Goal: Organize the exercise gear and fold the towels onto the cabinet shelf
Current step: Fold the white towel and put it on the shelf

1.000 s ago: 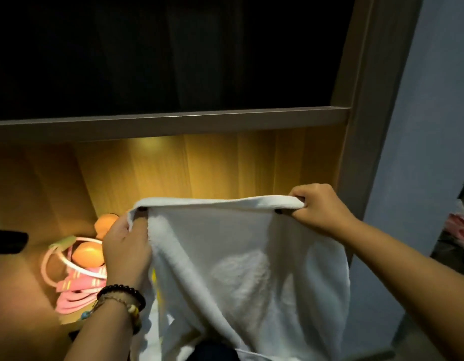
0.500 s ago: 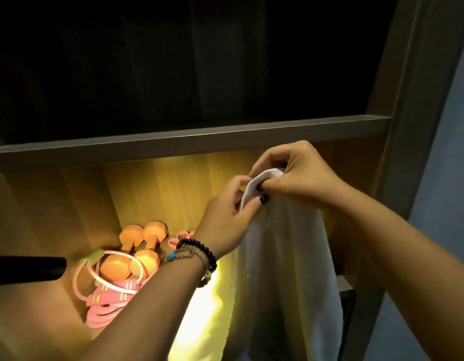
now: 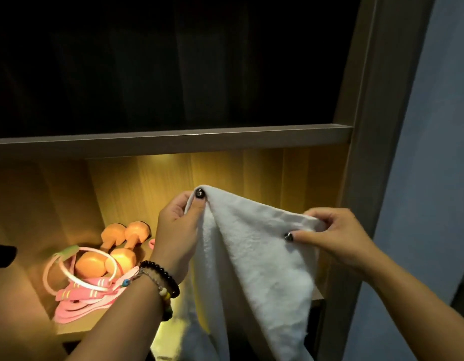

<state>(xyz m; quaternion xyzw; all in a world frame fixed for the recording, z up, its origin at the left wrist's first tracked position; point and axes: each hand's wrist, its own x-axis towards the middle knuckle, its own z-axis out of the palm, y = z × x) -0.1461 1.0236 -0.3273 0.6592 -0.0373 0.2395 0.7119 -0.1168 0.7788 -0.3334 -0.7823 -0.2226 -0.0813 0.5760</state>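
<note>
A white towel, folded in half, hangs in front of the lit cabinet shelf. My left hand pinches its upper corner at the top centre. My right hand pinches the folded top edge further right and a little lower. Two orange dumbbells lie at the back left of the shelf. A pink jump rope with pink bands sits coiled in front of them.
A dark upper compartment sits above the shelf board. The cabinet's side post stands at the right, with a blue-grey wall beyond it. A dark object pokes in at the left edge.
The towel was spread wide, then my hands met and brought its top corners together. Now my right hand has slid right and down along the folded edge while my left keeps the corners.
</note>
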